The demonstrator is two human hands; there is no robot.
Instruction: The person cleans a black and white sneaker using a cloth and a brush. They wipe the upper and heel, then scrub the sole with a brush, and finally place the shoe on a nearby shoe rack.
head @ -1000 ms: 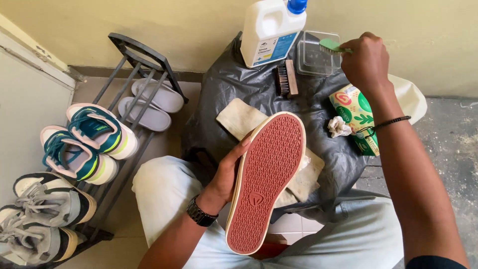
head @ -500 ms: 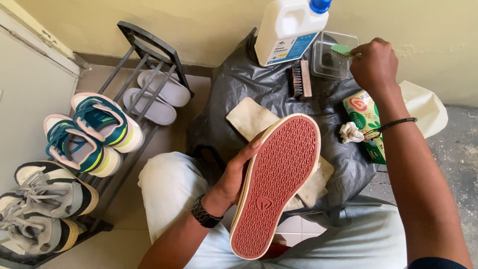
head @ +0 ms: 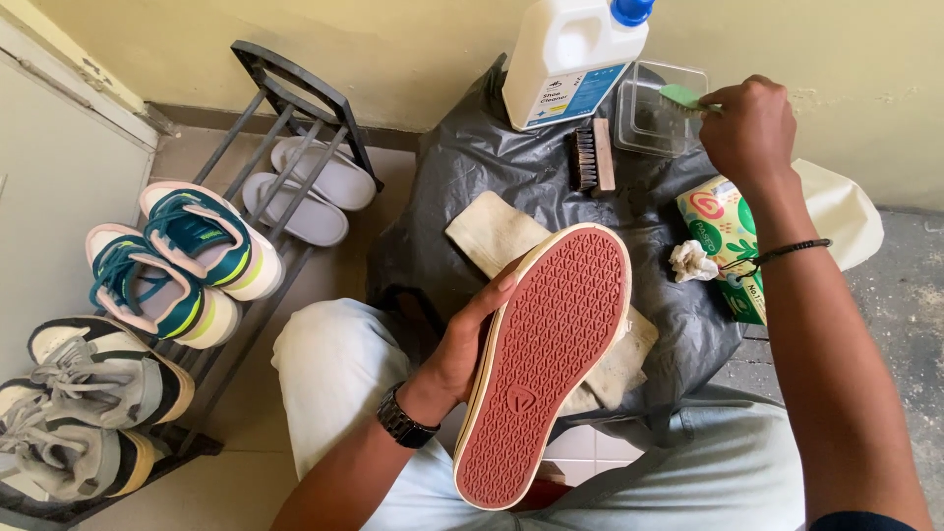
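My left hand (head: 470,339) grips a shoe (head: 546,364) by its side, red patterned sole turned up toward me, above my lap. My right hand (head: 749,128) reaches to the far right and is closed on a small green brush (head: 680,95), whose head is over a clear plastic container (head: 657,108). A wooden brush (head: 593,154) lies on its side on the black plastic sheet (head: 492,167), next to a white jug with a blue cap (head: 572,54). A cream cloth (head: 497,234) lies under the shoe.
A crumpled tissue (head: 692,261) and a green-and-white tissue pack (head: 726,231) sit at the right, with a white bag (head: 836,211) behind. A black shoe rack (head: 285,108) at the left holds white slippers (head: 310,187), teal sneakers (head: 182,261) and grey sneakers (head: 84,403).
My right hand with the green brush has stayed at the clear container. The left hand keeps the shoe sole-up; the view shifted slightly.
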